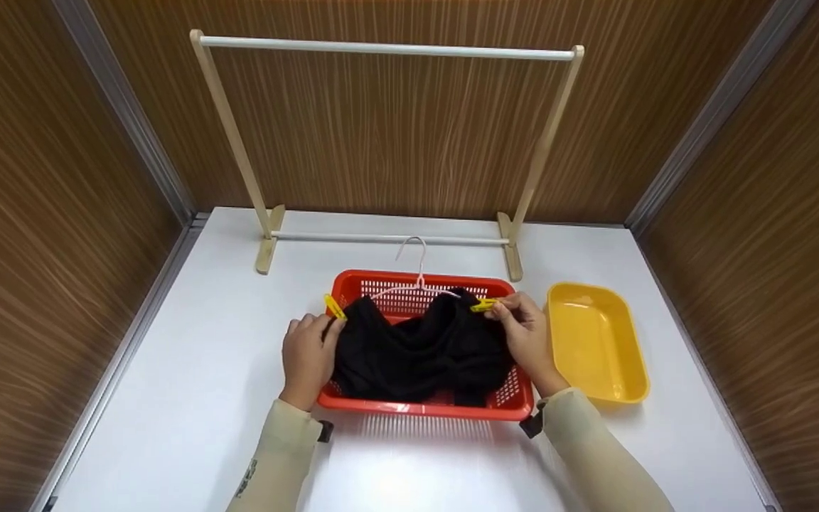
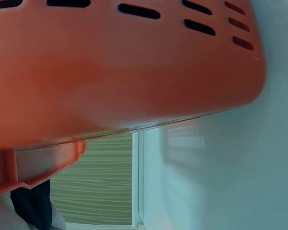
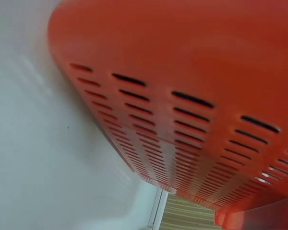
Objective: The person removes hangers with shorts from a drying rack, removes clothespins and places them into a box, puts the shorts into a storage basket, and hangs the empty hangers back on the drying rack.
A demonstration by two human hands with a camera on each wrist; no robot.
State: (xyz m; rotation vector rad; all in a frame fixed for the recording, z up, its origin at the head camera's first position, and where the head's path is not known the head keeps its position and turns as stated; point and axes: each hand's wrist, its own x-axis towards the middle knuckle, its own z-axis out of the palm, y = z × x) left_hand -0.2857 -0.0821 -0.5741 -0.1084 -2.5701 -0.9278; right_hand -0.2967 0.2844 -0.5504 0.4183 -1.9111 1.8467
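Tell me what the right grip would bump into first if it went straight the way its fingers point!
Beyond the yellow clip it pinches, the right grip would probably meet the black garment. It's hard to tell how their heights compare.

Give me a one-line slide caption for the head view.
At a red basket, the left hand grips a black garment on a hanger while the right hand pinches a yellow clip.

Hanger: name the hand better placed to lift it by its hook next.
Probably the right hand, slightly: it looks nearer the hook, though it pinches a yellow clip. The left hand pinches the black garment a little farther off.
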